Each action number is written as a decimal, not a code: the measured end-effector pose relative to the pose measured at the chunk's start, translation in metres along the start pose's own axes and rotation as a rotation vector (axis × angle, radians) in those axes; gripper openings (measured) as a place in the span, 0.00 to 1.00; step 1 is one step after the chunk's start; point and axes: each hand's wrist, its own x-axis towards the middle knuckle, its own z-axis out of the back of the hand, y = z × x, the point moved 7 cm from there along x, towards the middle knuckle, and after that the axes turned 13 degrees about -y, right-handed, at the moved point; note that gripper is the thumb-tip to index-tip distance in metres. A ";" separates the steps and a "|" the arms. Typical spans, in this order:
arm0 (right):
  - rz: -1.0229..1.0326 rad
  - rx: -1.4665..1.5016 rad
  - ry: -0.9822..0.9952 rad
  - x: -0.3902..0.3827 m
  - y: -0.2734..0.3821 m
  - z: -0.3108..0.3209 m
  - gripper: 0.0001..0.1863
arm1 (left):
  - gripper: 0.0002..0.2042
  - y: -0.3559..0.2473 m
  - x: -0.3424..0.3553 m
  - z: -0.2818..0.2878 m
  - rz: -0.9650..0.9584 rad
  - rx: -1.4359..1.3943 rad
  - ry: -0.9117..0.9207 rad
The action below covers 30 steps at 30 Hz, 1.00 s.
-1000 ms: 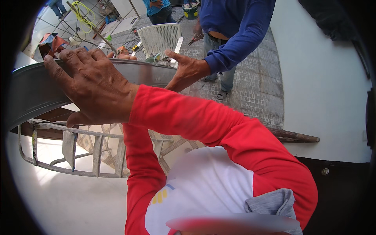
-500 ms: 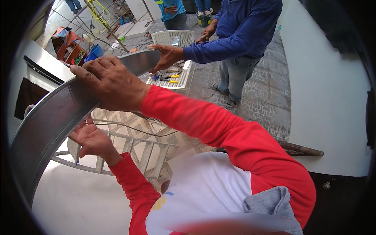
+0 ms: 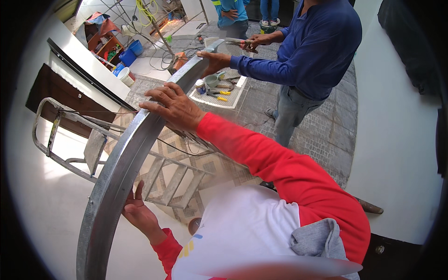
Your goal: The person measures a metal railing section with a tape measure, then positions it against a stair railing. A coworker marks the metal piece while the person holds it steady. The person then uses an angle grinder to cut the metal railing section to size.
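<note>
A long galvanized metal channel (image 3: 105,196) runs from the lower left toward the upper middle. My right hand (image 3: 172,105) grips its top edge from the right, fingers curled over it. Lower down, my left hand (image 3: 140,212) is against the channel's underside, fingers raised and apart, partly hidden by it. Farther along, a co-worker in a blue long-sleeved top (image 3: 317,56) grips the channel with one hand (image 3: 212,63) and holds red-handled snips (image 3: 242,43) at its far end with the other.
An aluminium ladder (image 3: 179,184) lies below the channel. A white mesh chair (image 3: 200,99) carries tools and containers. Scaffold poles, cables, buckets (image 3: 127,57) and a wooden shelf (image 3: 108,49) stand behind; sparks (image 3: 165,23) fly near two other people (image 3: 233,21). A white wall (image 3: 396,154) is at right.
The channel has swung from crosswise to running away from me, my right hand moving with it. My left hand shows lower down. The co-worker's snips have moved to the channel's far end.
</note>
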 end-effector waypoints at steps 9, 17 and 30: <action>0.101 -0.041 -0.024 -0.034 -0.005 -0.004 0.31 | 0.47 -0.013 -0.093 -0.038 0.836 -0.011 0.543; 0.132 -0.060 0.009 -0.048 -0.004 -0.015 0.31 | 0.44 -0.116 -0.038 -0.032 -0.143 0.536 0.436; 0.214 -0.054 0.063 -0.089 0.005 -0.011 0.32 | 0.43 -0.014 -0.008 0.034 0.591 1.078 0.672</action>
